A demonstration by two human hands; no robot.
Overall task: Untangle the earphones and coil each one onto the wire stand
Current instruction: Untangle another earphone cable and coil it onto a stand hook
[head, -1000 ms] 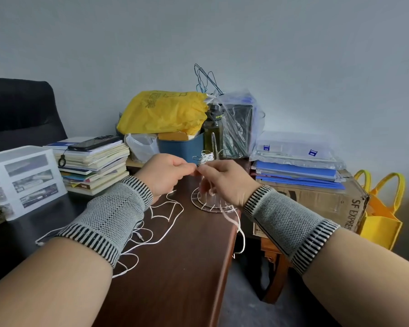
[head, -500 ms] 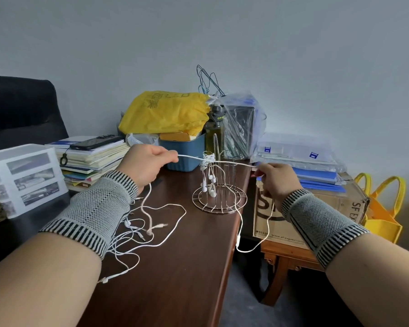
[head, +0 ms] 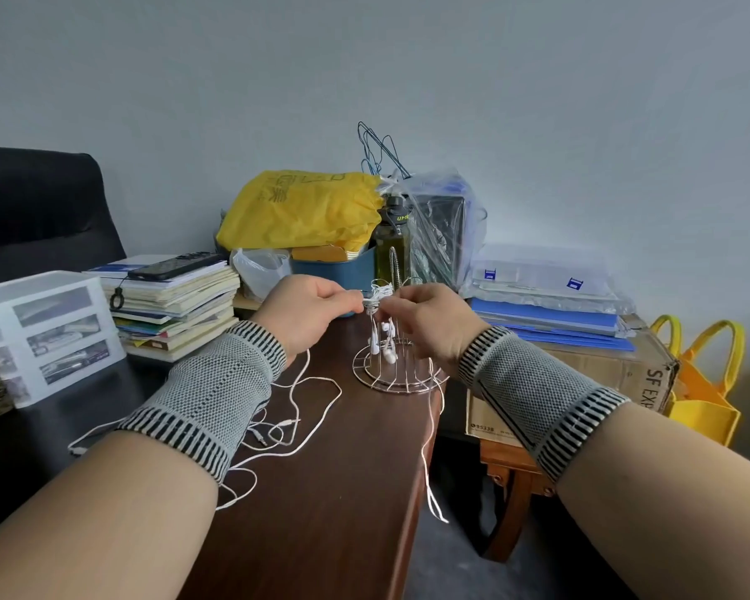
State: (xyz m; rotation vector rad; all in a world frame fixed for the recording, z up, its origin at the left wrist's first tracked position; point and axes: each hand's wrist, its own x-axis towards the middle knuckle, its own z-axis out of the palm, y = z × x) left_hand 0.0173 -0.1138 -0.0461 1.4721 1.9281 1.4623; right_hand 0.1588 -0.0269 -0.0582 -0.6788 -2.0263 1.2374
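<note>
Standing close to the right edge of the tabletop, the wire stand carries coiled earphones, and one cord hangs over that edge. Both hands pinch the cord at the stand's top: left hand, right hand. Loose cords sprawl left of the stand. Half a second ago the 2 hands were spread wide apart; now they nearly touch.
</note>
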